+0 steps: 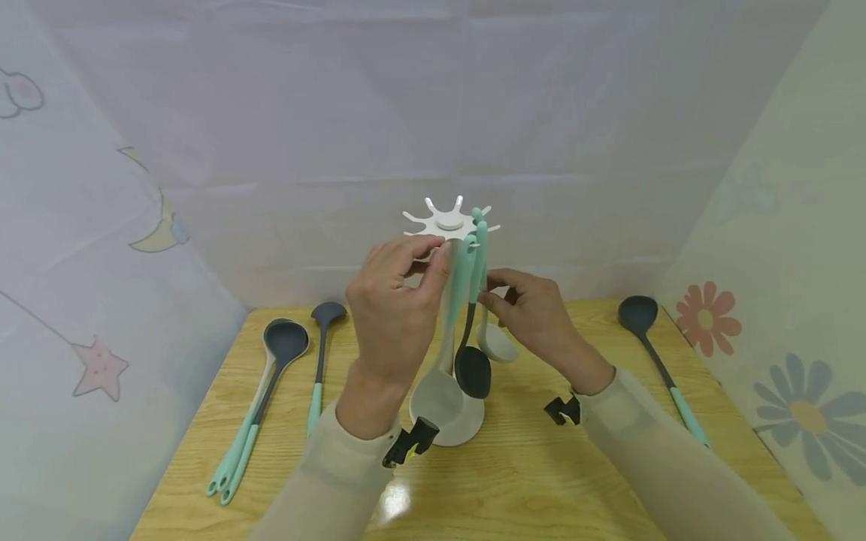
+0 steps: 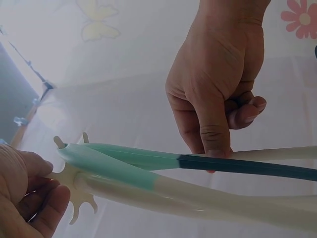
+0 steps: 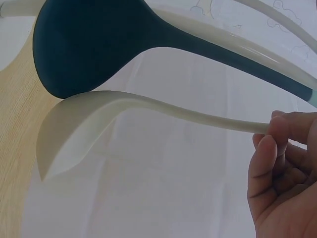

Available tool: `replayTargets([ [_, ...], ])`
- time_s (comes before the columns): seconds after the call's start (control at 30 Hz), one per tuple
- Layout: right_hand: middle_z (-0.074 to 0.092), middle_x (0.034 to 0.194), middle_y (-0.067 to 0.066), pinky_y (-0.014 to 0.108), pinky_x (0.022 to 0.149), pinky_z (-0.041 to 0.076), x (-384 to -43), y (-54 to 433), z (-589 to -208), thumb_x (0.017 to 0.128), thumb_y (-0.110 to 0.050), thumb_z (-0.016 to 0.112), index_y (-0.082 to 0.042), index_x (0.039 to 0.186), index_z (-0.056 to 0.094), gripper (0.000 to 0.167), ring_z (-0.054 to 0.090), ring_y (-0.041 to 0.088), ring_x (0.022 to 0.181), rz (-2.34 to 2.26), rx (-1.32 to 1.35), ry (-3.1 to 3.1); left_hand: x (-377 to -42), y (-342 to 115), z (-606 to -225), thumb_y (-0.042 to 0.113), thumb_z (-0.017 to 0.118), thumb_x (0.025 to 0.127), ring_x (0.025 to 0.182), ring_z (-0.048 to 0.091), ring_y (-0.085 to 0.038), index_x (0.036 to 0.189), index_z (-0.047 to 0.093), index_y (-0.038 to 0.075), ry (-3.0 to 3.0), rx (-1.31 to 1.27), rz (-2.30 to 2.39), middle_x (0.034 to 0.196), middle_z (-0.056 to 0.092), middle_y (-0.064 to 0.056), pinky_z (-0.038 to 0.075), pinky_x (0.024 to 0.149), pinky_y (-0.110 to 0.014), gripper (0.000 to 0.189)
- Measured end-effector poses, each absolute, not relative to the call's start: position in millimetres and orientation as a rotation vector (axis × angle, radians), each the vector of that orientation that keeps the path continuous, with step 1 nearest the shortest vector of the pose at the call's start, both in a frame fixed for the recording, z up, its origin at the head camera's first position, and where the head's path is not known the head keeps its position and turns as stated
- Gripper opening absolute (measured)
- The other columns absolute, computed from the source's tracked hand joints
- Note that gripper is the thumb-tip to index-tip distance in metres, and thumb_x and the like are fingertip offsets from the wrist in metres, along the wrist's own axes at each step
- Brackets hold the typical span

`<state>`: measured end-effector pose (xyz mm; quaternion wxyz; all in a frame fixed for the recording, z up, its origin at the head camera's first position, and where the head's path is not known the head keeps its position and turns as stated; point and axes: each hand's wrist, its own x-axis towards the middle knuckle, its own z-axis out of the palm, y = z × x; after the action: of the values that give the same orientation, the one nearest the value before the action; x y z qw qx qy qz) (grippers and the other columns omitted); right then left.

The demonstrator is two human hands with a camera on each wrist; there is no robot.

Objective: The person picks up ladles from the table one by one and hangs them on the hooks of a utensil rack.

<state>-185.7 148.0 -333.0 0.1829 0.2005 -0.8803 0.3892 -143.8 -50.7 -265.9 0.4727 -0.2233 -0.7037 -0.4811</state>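
Note:
A white utensil rack [image 1: 449, 221] with a star-shaped top of hooks stands in the middle. My left hand [image 1: 395, 308] pinches one hook of that top between thumb and finger, as the left wrist view shows. Off the rack's near and right side hang a cream ladle [image 1: 436, 398], a dark spoon-like utensil [image 1: 473, 372] and a second cream ladle [image 1: 497, 344], all with mint handles. My right hand [image 1: 537, 319] pinches the second cream ladle by its slim shaft. In the right wrist view its bowl [image 3: 79, 129] overlaps the edge of the dark utensil's head [image 3: 94, 44].
On the wooden table [image 1: 541, 481], overlapping cream and dark utensils [image 1: 287, 342] with mint handles lie at the left. A dark ladle [image 1: 329, 312] lies beside them, another dark ladle [image 1: 638, 314] at the far right. Fabric-like walls [image 1: 338, 113] enclose the back and sides.

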Motion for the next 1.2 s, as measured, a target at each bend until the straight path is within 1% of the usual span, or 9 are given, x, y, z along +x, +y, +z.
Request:
replayTargets([
  [0.27,0.079,0.109,0.010,0.026,0.050,0.052,-183,150,-333,0.098,-0.015,0.077,-0.007,0.122,0.076,0.025,0.068,0.019,0.056,1.086,0.563,-2.473,-142,-52,-264,0.012,0.079,0.096,0.081,0.073,-0.019,0.098,0.083,0.002,-1.733,-0.538,-1.157,0.091,0.081,-0.006,0.062,0.075,-0.029,0.011],
  [0.47,0.079,0.111,0.010,0.026,0.049,0.051,-182,153,-335,0.098,-0.016,0.078,-0.007,0.124,0.075,0.028,0.065,0.009,0.055,1.053,0.546,-2.453,-143,-53,-264,0.012,0.079,0.096,0.081,0.073,-0.018,0.098,0.083,0.001,-1.736,-0.548,-1.148,0.092,0.081,-0.006,0.061,0.074,-0.028,0.011],
  [0.57,0.080,0.111,0.008,0.026,0.049,0.052,-181,155,-335,0.097,-0.018,0.079,-0.007,0.124,0.076,0.028,0.064,0.008,0.056,1.054,0.535,-2.453,-143,-54,-264,0.012,0.080,0.096,0.079,0.074,-0.017,0.098,0.083,0.002,-1.735,-0.546,-1.146,0.092,0.081,-0.006,0.060,0.074,-0.028,0.011],
  [0.9,0.079,0.109,0.009,0.025,0.051,0.054,-177,161,-340,0.098,-0.014,0.077,-0.005,0.124,0.075,0.027,0.067,0.015,0.057,1.064,0.518,-2.450,-143,-54,-264,0.012,0.081,0.095,0.079,0.072,-0.017,0.097,0.083,0.002,-1.732,-0.538,-1.139,0.091,0.081,-0.005,0.060,0.073,-0.027,0.010],
  [1.07,0.079,0.108,0.009,0.026,0.049,0.053,-175,163,-340,0.099,-0.014,0.076,-0.006,0.123,0.075,0.026,0.067,0.015,0.057,1.076,0.499,-2.461,-144,-55,-264,0.011,0.081,0.095,0.080,0.073,-0.018,0.097,0.083,0.002,-1.730,-0.544,-1.161,0.091,0.081,-0.007,0.062,0.074,-0.026,0.010],
  [1.2,0.079,0.109,0.009,0.027,0.049,0.052,-172,164,-340,0.099,-0.015,0.076,-0.006,0.124,0.074,0.027,0.068,0.021,0.059,1.086,0.488,-2.479,-145,-57,-265,0.010,0.081,0.094,0.083,0.076,-0.018,0.098,0.083,0.001,-1.724,-0.554,-1.223,0.094,0.081,-0.009,0.063,0.077,-0.024,0.011],
])
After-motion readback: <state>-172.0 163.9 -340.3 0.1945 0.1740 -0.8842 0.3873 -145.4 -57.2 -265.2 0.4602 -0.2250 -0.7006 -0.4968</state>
